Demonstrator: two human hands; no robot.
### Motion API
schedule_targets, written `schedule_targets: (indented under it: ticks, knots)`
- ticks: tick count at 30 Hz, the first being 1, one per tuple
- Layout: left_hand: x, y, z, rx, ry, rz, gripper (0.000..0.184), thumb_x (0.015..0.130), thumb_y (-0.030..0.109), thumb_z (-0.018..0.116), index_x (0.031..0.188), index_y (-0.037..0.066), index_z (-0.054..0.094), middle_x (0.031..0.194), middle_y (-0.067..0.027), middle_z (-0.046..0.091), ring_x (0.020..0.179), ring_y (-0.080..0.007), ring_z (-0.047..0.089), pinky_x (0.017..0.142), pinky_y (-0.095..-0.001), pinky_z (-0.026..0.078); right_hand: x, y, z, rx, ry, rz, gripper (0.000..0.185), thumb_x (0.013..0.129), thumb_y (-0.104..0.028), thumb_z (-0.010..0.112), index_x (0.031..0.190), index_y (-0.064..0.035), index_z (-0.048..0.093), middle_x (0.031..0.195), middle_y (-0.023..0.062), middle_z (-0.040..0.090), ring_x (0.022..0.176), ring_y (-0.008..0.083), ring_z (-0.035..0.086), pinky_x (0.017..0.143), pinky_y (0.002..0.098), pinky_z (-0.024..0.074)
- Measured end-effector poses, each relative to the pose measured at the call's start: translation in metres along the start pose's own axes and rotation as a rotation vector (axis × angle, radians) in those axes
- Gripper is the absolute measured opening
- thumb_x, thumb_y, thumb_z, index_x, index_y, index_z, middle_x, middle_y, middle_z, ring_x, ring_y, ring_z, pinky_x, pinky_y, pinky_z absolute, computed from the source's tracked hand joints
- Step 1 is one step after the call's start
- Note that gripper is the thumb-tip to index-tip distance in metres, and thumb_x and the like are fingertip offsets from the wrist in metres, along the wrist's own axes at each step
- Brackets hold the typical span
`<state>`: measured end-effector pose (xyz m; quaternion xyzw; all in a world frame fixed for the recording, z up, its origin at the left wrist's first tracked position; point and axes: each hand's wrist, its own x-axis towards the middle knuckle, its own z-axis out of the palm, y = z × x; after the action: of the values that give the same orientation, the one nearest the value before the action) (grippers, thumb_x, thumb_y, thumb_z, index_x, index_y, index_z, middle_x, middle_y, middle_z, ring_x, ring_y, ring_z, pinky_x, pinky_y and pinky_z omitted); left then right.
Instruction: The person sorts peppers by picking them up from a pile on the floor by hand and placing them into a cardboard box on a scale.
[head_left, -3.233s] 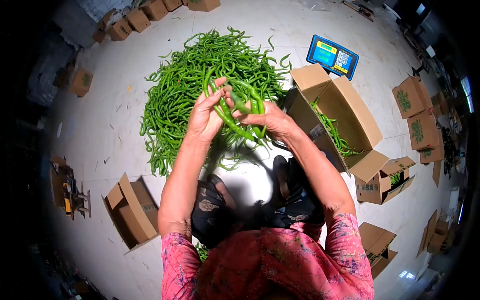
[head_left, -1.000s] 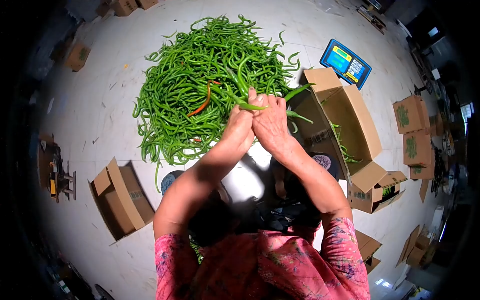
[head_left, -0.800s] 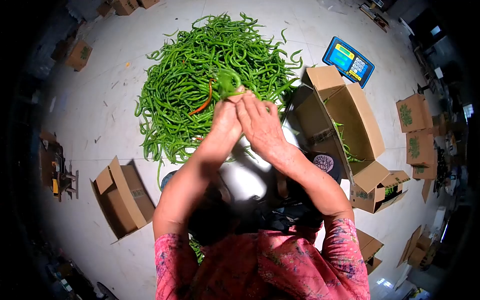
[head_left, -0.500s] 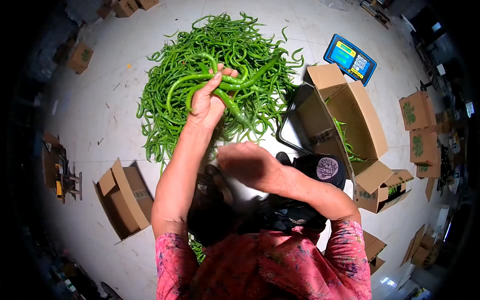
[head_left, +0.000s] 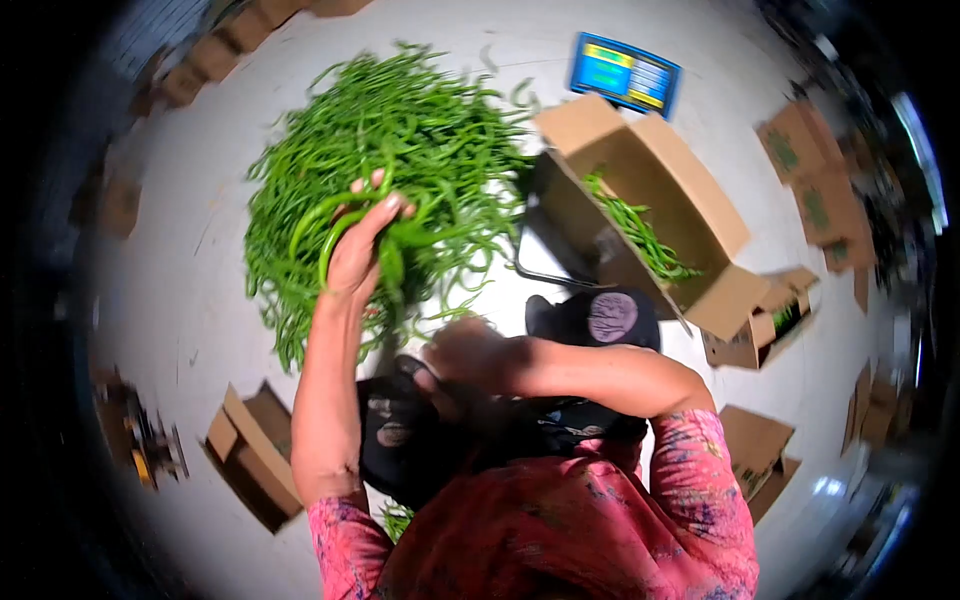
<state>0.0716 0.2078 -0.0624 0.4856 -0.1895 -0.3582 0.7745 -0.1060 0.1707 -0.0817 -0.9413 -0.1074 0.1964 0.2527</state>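
Note:
Several long green chili peppers (head_left: 312, 222) are gripped in my left hand (head_left: 358, 248), its fingers closed round them, above the near side of a big heap of green chili peppers (head_left: 395, 115) on the floor. The peppers stick out on both sides of the hand. My right hand (head_left: 472, 352) is low between my knees, below and to the right of the left one. Motion smears its fingers, so what it holds, if anything, does not show.
To the right, an open cardboard box (head_left: 690, 185) leans tilted with green peppers (head_left: 645, 235) inside. A blue scale display (head_left: 625, 72) stands beyond it. Another open carton (head_left: 255, 455) lies at left, a smaller one (head_left: 735, 345) at right. More boxes (head_left: 815, 180) line the far right.
My view has turned, shifting the heap and the box leftward and showing more peppers inside the box. The right hand has dropped lower, closer to my knees. The left hand still grips peppers.

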Motion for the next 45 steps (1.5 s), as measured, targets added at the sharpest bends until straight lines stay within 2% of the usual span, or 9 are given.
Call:
schedule_targets:
  ticks: [5, 9, 13, 18, 22, 30, 38, 42, 45]
  knots:
    - [0.015, -0.01, 0.044, 0.5, -0.136, -0.108, 0.05, 0.078, 0.013, 0.071, 0.124, 0.002, 0.054, 0.092, -0.0014, 0.059, 0.086, -0.0109, 0.054, 0.083, -0.025, 0.043, -0.003, 0.029, 0.036, 0.018, 1.175, -0.739, 0.013, 0.076, -0.015, 0.054, 0.07, -0.0043, 0.053, 0.058, 0.0103, 0.044, 0.053, 0.0269, 0.044, 0.051, 0.0404, 0.0332]
    - [0.033, 0.016, 0.124, 0.934, -0.388, 0.156, 0.039, 0.085, 0.012, 0.062, 0.122, 0.002, 0.053, 0.087, -0.0013, 0.055, 0.077, -0.0091, 0.05, 0.069, -0.0219, 0.043, 0.004, 0.021, 0.056, -0.309, 0.719, -0.283, 0.016, 0.078, -0.02, 0.052, 0.076, -0.0046, 0.056, 0.068, 0.0065, 0.052, 0.059, 0.0216, 0.046, 0.057, 0.0365, 0.0376]
    - [0.051, 0.012, 0.207, 1.006, -0.639, 0.39, 0.034, 0.086, 0.008, 0.052, 0.12, 0.005, 0.056, 0.085, -0.0022, 0.058, 0.077, -0.0092, 0.054, 0.067, -0.0249, 0.046, -0.014, 0.027, 0.043, -0.459, 0.853, -0.27, 0.02, 0.077, -0.027, 0.051, 0.081, -0.0079, 0.053, 0.078, 0.0052, 0.046, 0.071, 0.0186, 0.045, 0.062, 0.0349, 0.0338]
    - [0.058, -0.055, 0.289, 1.312, -0.901, 0.863, 0.053, 0.075, -0.001, 0.067, 0.126, 0.01, 0.055, 0.107, -0.0115, 0.064, 0.094, -0.0285, 0.062, 0.086, -0.0361, 0.048, -0.064, 0.032, 0.011, -0.615, 1.057, -0.3, 0.017, 0.079, -0.025, 0.051, 0.08, -0.0077, 0.056, 0.076, 0.0047, 0.053, 0.07, 0.0188, 0.053, 0.062, 0.0351, 0.0367]
    - [0.038, -0.116, 0.307, 1.332, -1.16, 0.486, 0.076, 0.074, 0.014, 0.076, 0.141, 0.015, 0.04, 0.13, -0.0148, 0.052, 0.128, -0.0294, 0.04, 0.105, -0.0458, 0.031, -0.054, 0.042, 0.028, -0.222, 1.029, -0.452, 0.014, 0.078, -0.019, 0.054, 0.075, -0.007, 0.061, 0.07, 0.006, 0.06, 0.064, 0.0203, 0.06, 0.051, 0.0359, 0.0378]
    - [0.051, -0.054, 0.25, 1.223, -0.951, 0.323, 0.047, 0.082, 0.008, 0.064, 0.127, 0.004, 0.053, 0.117, -0.0147, 0.063, 0.109, -0.025, 0.06, 0.098, -0.0361, 0.045, -0.087, 0.036, 0.009, -0.836, 1.184, -0.198, 0.022, 0.079, -0.025, 0.051, 0.081, -0.0055, 0.06, 0.075, 0.0076, 0.054, 0.069, 0.0223, 0.052, 0.059, 0.0392, 0.0377]
    - [0.034, -0.029, 0.087, 0.92, -0.478, -0.268, 0.04, 0.088, 0.014, 0.062, 0.125, 0.001, 0.055, 0.105, -0.0078, 0.065, 0.098, -0.0152, 0.06, 0.088, -0.0277, 0.046, -0.083, 0.035, 0.005, -0.719, 1.122, -0.199, 0.023, 0.07, -0.026, 0.052, 0.074, -0.0042, 0.054, 0.076, 0.0104, 0.051, 0.067, 0.0234, 0.051, 0.064, 0.0419, 0.0425]
    - [0.001, -0.037, -0.022, 0.925, -0.277, -0.413, 0.04, 0.088, 0.014, 0.062, 0.124, -0.002, 0.055, 0.1, -0.0059, 0.063, 0.089, -0.0131, 0.059, 0.083, -0.0263, 0.047, -0.076, 0.037, 0.008, -0.137, 0.956, -0.295, 0.036, 0.072, -0.018, 0.057, 0.101, 0.0045, 0.058, 0.087, 0.0117, 0.056, 0.084, 0.0259, 0.057, 0.079, 0.0372, 0.0453]
    - [-0.043, -0.074, -0.141, 0.892, -0.201, -0.529, 0.04, 0.088, 0.015, 0.064, 0.123, -0.002, 0.054, 0.093, -0.0036, 0.063, 0.083, -0.0121, 0.058, 0.077, -0.0262, 0.047, -0.08, 0.036, -0.018, -0.105, 0.776, -0.171, 0.023, 0.062, -0.019, 0.065, 0.078, -0.0034, 0.057, 0.08, 0.0139, 0.056, 0.083, 0.0286, 0.06, 0.075, 0.0391, 0.0462]
